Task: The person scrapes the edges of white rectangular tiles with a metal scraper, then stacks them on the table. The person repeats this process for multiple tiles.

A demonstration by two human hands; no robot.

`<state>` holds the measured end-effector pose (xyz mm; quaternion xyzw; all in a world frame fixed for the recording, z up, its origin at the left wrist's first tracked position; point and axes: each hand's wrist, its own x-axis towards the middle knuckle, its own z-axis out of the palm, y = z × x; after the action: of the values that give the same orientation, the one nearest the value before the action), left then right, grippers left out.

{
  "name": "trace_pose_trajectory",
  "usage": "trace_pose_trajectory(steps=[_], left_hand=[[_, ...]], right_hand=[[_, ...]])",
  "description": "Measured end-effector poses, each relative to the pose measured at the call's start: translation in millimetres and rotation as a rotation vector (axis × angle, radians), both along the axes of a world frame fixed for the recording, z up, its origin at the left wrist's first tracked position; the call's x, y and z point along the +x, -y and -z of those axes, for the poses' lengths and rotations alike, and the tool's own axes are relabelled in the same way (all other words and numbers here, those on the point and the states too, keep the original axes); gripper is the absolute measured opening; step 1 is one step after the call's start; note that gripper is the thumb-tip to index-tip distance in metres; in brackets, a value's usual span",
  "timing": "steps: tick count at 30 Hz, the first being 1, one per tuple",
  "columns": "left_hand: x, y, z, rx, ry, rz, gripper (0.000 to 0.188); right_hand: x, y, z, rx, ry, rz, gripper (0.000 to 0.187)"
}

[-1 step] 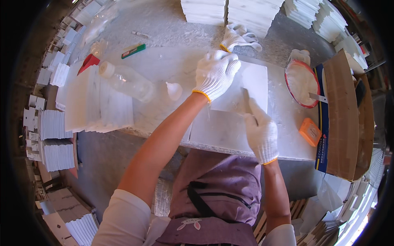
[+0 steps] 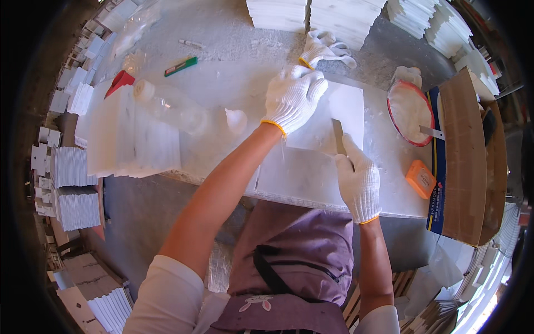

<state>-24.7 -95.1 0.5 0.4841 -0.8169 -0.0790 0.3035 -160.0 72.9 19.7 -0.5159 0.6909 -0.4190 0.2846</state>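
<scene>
A white square tile (image 2: 347, 106) lies on the worktable (image 2: 295, 177). My left hand (image 2: 293, 99), in a white knit glove with a yellow cuff, rests on the tile's left part. Its fingers are curled, and whatever may be under them is hidden. In a matching glove, my right hand (image 2: 359, 183) is closed around a narrow flat scraper blade (image 2: 338, 135) at the tile's near edge. The blade points away from me over the tile. A small white squeeze bulb (image 2: 236, 121) stands left of my left hand.
At the left are stacked white tiles (image 2: 133, 136), a clear bottle (image 2: 175, 111) and a green box (image 2: 181, 66). Loose gloves (image 2: 325, 49) lie beyond. Rightward are a red-rimmed bowl of white powder (image 2: 410, 111), an orange case (image 2: 420, 179) and a cardboard box (image 2: 459, 161).
My right hand and the scraper blade have shifted slightly right, and the blade shows more sharply. My left hand stays in place on the tile.
</scene>
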Motion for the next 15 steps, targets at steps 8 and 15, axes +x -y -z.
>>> trace_pose_trajectory(steps=[8, 15], left_hand=[[1.7, 0.7, 3.2, -0.067, 0.000, 0.012, 0.032], [-2.1, 1.6, 6.4, -0.122, -0.081, 0.014, 0.029]], right_hand=[[34.4, 11.5, 3.1, -0.042, -0.117, -0.126, 0.038], [-24.9, 4.9, -3.8, 0.061, -0.181, -0.103, 0.033]])
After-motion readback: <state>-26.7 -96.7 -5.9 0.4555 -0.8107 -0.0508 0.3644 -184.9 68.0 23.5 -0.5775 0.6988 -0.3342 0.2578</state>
